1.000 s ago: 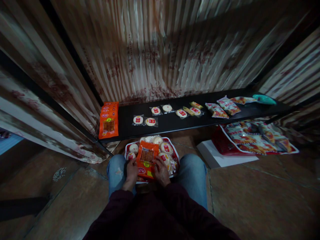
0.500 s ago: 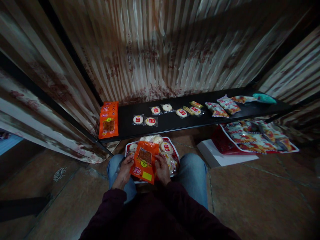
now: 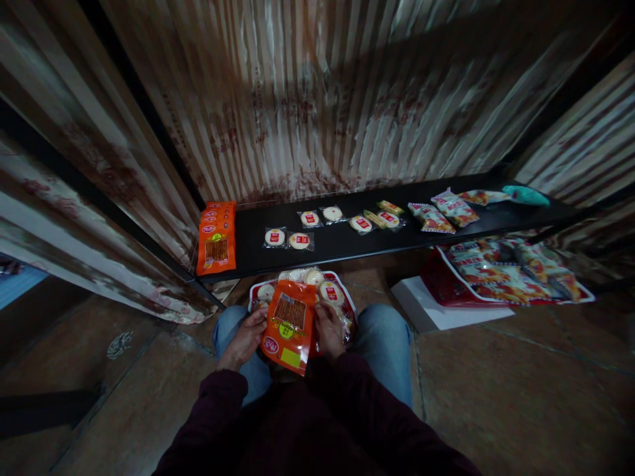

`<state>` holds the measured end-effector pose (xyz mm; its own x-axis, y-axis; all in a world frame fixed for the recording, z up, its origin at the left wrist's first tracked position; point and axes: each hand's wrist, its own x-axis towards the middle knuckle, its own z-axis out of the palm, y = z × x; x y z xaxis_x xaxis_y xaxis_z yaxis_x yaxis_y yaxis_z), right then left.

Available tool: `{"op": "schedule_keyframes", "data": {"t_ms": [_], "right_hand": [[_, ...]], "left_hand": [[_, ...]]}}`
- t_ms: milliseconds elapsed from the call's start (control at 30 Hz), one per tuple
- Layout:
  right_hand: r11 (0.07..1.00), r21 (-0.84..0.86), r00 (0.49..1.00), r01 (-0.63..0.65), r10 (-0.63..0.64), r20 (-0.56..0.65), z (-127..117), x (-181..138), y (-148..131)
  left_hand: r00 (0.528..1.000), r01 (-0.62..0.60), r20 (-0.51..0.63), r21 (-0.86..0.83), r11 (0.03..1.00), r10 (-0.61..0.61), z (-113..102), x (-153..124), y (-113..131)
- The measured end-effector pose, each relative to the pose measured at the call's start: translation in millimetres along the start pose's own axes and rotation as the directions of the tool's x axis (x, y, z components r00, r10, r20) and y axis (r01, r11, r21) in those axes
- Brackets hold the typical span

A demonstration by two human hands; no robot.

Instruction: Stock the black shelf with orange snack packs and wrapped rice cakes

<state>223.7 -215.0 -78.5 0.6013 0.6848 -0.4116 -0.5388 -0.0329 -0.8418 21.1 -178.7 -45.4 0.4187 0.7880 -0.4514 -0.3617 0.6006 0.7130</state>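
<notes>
Your left hand (image 3: 249, 335) pinches the left edge of an orange packet (image 3: 289, 324), and your right hand (image 3: 328, 327) grasps its right edge with curled fingers. The packet is between your knees, above a red-and-white tray (image 3: 348, 293), tilted with its printed face up and its brown strips showing through a window. It hides part of the tray, where wrapped round white cakes (image 3: 330, 291) lie heaped.

Ahead of you runs a low black shelf (image 3: 248, 258). At its left end, a row of overlapping orange packets (image 3: 216, 248) lies flat. Toward the middle you have more round cakes in clear wrappers (image 3: 299, 240), some beside slim yellow-green packets (image 3: 389, 207). Farther right come printed snack bags (image 3: 455, 208) and a teal packet (image 3: 526, 196). Near the floor on your right, a red container (image 3: 431, 284) full of similar bags stands by a white box (image 3: 421, 304).
</notes>
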Motion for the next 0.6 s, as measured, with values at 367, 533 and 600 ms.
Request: {"op": "schedule_keyframes", "data": {"t_ms": [367, 533, 600], "right_hand": [[0.956, 0.119, 0.940, -0.268, 0.233, 0.248, 15.0, -5.1, -28.1], [0.952, 0.134, 0.945, -0.277, 0.244, 0.220, 18.4, 2.2, -34.2], [0.948, 0.132, 0.951, -0.290, 0.269, 0.154, 19.1, 3.9, -34.8]], "left_hand": [[1.000, 0.026, 0.002, -0.035, 0.999, -0.025, -2.1, 2.7, -10.1], [0.996, 0.057, -0.060, -0.043, 0.997, -0.059, -6.9, 6.0, -9.4], [0.998, 0.007, -0.068, -0.089, 0.996, -0.013, -9.8, 6.7, -7.4]]}}
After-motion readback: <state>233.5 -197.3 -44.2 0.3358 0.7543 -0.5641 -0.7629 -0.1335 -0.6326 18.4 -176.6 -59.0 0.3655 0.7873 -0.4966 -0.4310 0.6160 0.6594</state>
